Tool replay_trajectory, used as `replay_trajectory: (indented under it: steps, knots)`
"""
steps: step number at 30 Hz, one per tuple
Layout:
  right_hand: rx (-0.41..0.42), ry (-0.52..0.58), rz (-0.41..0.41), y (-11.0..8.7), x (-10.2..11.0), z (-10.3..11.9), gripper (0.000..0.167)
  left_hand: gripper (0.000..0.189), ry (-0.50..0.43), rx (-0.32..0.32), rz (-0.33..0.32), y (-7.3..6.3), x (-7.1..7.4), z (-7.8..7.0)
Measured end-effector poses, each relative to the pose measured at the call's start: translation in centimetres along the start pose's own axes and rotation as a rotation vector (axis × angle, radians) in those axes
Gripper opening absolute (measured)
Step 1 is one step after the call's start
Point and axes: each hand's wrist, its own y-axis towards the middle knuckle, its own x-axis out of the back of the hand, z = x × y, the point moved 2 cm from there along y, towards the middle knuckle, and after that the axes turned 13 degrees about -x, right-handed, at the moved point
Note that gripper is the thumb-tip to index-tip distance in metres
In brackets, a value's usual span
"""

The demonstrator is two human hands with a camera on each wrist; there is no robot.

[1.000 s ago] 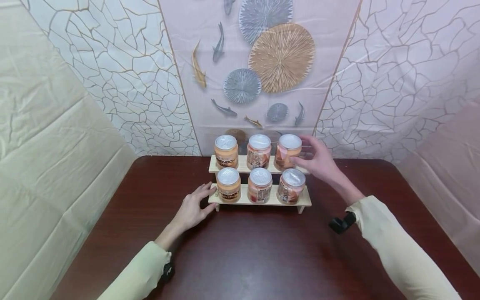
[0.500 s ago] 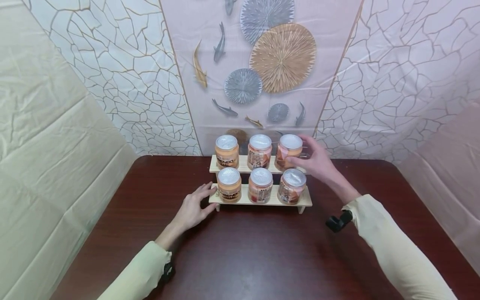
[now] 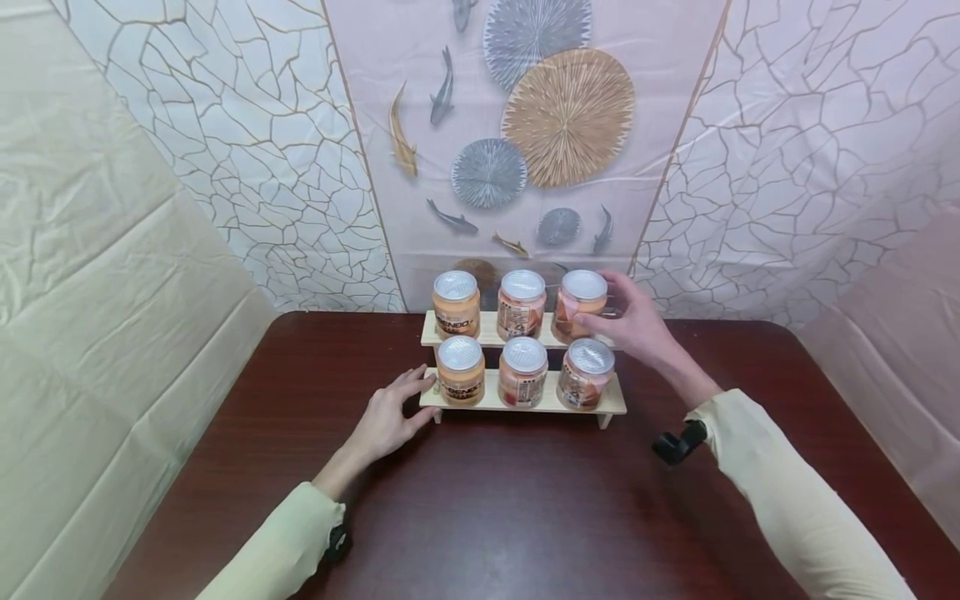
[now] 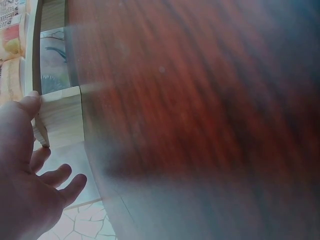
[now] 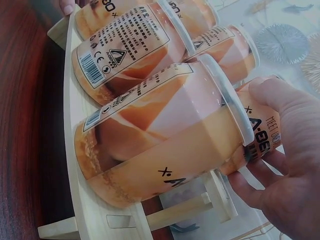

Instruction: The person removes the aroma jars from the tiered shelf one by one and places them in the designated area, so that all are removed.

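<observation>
A two-tier wooden rack (image 3: pixel 545 402) carries jars with silvery lids and orange-pink printed labels, three on each tier. My right hand (image 3: pixel 637 327) grips the back right jar (image 3: pixel 567 315), thumb in front and fingers around its far side. In the right wrist view, the front right jar (image 5: pixel 165 130) partly covers the held jar (image 5: pixel 262 132). At the lower tier's left end, my left hand (image 3: pixel 384 417) holds the board between thumb and fingers, beside the front left jar (image 3: pixel 461 385). The left wrist view shows the thumb on the rack's board (image 4: pixel 62 117), other fingers spread.
The rack stands on a dark reddish-brown table (image 3: pixel 480 517), near its back edge. A patterned cloth (image 3: pixel 420 167) hangs right behind it, and plain pale cloth (image 3: pixel 97 333) hangs along the left side.
Over the last second my right thumb has shifted slightly left across the back right jar, and the right wrist has moved slightly left. The left hand and rack look still.
</observation>
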Motion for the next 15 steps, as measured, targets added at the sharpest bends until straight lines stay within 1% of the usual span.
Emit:
replay_trajectory:
  steps: [3,8,15]
  knots:
    - [-0.008,-0.01,0.005,-0.1,0.1,0.0,0.071,0.048,-0.001,-0.001,0.001,0.0,0.0,0.0]
    - [-0.027,0.019,0.015,-0.2,0.5,0.1,0.071,0.048,-0.003,-0.006,-0.003,0.0,0.0,0.1]
    - [-0.021,0.024,-0.007,-0.6,1.5,0.5,0.07,0.049,0.001,-0.005,-0.008,-0.1,-0.1,0.2]
